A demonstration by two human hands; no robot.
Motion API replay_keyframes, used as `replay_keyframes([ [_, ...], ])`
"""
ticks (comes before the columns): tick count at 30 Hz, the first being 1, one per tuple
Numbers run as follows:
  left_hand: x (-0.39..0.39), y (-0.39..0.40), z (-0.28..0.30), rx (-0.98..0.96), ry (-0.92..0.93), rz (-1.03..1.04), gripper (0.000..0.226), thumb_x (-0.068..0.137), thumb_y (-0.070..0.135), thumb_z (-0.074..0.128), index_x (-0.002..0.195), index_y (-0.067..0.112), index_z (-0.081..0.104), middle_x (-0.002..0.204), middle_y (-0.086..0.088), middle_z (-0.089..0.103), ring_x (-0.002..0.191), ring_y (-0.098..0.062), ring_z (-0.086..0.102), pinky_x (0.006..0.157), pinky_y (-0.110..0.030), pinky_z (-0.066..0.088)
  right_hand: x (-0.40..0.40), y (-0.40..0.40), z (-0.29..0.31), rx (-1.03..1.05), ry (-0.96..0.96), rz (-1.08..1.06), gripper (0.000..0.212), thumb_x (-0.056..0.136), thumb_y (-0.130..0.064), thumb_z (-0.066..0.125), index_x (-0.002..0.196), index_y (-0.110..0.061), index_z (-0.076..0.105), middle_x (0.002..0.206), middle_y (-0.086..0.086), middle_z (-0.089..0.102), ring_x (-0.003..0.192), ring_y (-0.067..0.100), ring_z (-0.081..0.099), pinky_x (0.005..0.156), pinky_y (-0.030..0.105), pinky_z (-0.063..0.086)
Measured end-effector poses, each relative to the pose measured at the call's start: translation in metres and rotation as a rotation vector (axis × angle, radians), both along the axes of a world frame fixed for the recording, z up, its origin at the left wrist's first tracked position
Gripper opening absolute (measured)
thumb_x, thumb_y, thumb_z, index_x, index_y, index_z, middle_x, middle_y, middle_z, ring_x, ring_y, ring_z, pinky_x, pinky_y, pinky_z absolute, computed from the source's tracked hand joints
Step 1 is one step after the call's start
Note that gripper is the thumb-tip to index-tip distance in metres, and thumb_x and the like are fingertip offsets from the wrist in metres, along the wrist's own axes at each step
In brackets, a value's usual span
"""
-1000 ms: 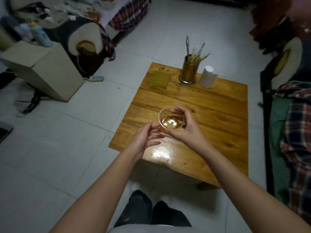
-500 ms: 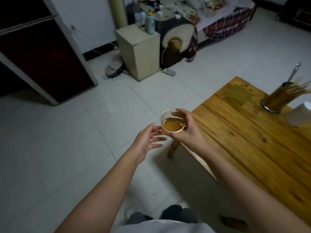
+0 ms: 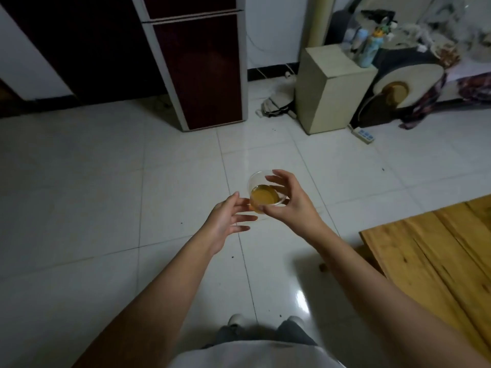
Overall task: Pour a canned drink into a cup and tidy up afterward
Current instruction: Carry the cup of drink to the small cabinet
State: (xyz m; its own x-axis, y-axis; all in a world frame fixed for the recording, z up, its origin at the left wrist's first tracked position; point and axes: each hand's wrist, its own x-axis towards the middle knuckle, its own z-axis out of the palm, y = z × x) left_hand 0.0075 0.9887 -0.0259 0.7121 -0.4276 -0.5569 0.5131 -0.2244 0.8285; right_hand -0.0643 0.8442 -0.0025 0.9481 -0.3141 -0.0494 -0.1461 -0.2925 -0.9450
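A clear cup [image 3: 263, 193] holding amber drink hangs over the white tiled floor, left of the wooden table [image 3: 435, 251]. My right hand [image 3: 292, 200] grips the cup from the right, thumb at its near rim and fingers curled over the far side. My left hand [image 3: 228, 219] is open just left of the cup, its fingertips at the cup's lower wall. No can is in view.
A dark red cabinet [image 3: 202, 65] stands ahead at the wall. A beige box [image 3: 329, 88] with bottles on it sits to the right, a power strip [image 3: 365, 134] on the floor beside it. My feet show at the bottom edge.
The view has swung left, away from the table. The cup, still in my right hand, has gone from above the tabletop to above the floor; my left hand stays beside it.
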Motion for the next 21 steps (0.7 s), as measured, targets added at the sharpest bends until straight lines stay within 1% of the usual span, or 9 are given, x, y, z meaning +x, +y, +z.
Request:
replay_keyframes([
  [3, 0.015, 0.021, -0.004, -0.010, 0.009, 0.065, 0.041, 0.099, 0.039, 0.030, 0.108, 0.012, 0.059, 0.103, -0.008, 0.069, 0.093, -0.024, 0.067, 0.085, -0.039, 0.052, 0.024, 0.018, -0.001, -0.001, 0.006, 0.058, 0.077, 0.068, -0.019, 0.078, 0.132, -0.017, 0.035, 0.126, -0.006, 0.052, 0.117, 0.012, 0.051, 0.097, 0.031, 0.045],
  [7, 0.037, 0.036, -0.012, -0.047, 0.043, 0.115, 0.039, 0.099, 0.038, 0.029, 0.100, 0.015, 0.061, 0.101, -0.007, 0.069, 0.092, -0.023, 0.067, 0.085, -0.039, 0.052, 0.050, 0.032, -0.003, -0.002, 0.022, 0.088, 0.077, 0.069, -0.017, 0.078, 0.133, -0.017, 0.034, 0.126, -0.007, 0.051, 0.117, 0.012, 0.051, 0.097, 0.031, 0.045],
  [10, 0.052, 0.032, -0.019, -0.072, 0.091, 0.121, 0.039, 0.100, 0.038, 0.028, 0.099, 0.016, 0.060, 0.100, -0.006, 0.069, 0.093, -0.023, 0.067, 0.086, -0.040, 0.051, 0.067, 0.030, -0.004, -0.005, 0.030, 0.080, 0.077, 0.069, -0.016, 0.078, 0.132, -0.017, 0.035, 0.126, -0.007, 0.051, 0.115, 0.011, 0.052, 0.094, 0.026, 0.045],
  [12, 0.064, 0.022, -0.022, -0.084, 0.110, 0.106, 0.039, 0.100, 0.039, 0.028, 0.100, 0.016, 0.059, 0.100, -0.006, 0.068, 0.093, -0.023, 0.066, 0.087, -0.041, 0.051, 0.079, 0.022, -0.005, -0.011, 0.037, 0.065, 0.077, 0.070, -0.017, 0.078, 0.133, -0.017, 0.035, 0.127, -0.006, 0.051, 0.114, 0.009, 0.051, 0.092, 0.023, 0.044],
  [16, 0.096, -0.012, -0.025, -0.087, 0.108, 0.056, 0.039, 0.100, 0.038, 0.028, 0.100, 0.015, 0.059, 0.099, -0.006, 0.068, 0.093, -0.023, 0.066, 0.087, -0.041, 0.051, 0.104, -0.007, -0.008, -0.015, 0.052, 0.014, 0.076, 0.070, -0.019, 0.078, 0.133, -0.018, 0.034, 0.124, -0.009, 0.050, 0.115, 0.010, 0.051, 0.094, 0.026, 0.045],
  [18, 0.114, -0.033, -0.027, -0.078, 0.101, 0.030, 0.039, 0.100, 0.038, 0.028, 0.100, 0.016, 0.059, 0.100, -0.006, 0.068, 0.094, -0.023, 0.066, 0.086, -0.040, 0.052, 0.120, -0.028, -0.010, -0.025, 0.054, -0.006, 0.077, 0.070, -0.019, 0.078, 0.133, -0.018, 0.034, 0.125, -0.008, 0.050, 0.116, 0.010, 0.051, 0.094, 0.025, 0.045],
  [21, 0.147, -0.072, -0.030, -0.069, 0.096, -0.004, 0.040, 0.099, 0.039, 0.028, 0.100, 0.015, 0.060, 0.101, -0.007, 0.068, 0.094, -0.024, 0.067, 0.088, -0.041, 0.052, 0.148, -0.066, -0.014, -0.028, 0.055, -0.034, 0.077, 0.070, -0.019, 0.078, 0.133, -0.018, 0.033, 0.129, -0.005, 0.050, 0.117, 0.012, 0.050, 0.095, 0.028, 0.045],
])
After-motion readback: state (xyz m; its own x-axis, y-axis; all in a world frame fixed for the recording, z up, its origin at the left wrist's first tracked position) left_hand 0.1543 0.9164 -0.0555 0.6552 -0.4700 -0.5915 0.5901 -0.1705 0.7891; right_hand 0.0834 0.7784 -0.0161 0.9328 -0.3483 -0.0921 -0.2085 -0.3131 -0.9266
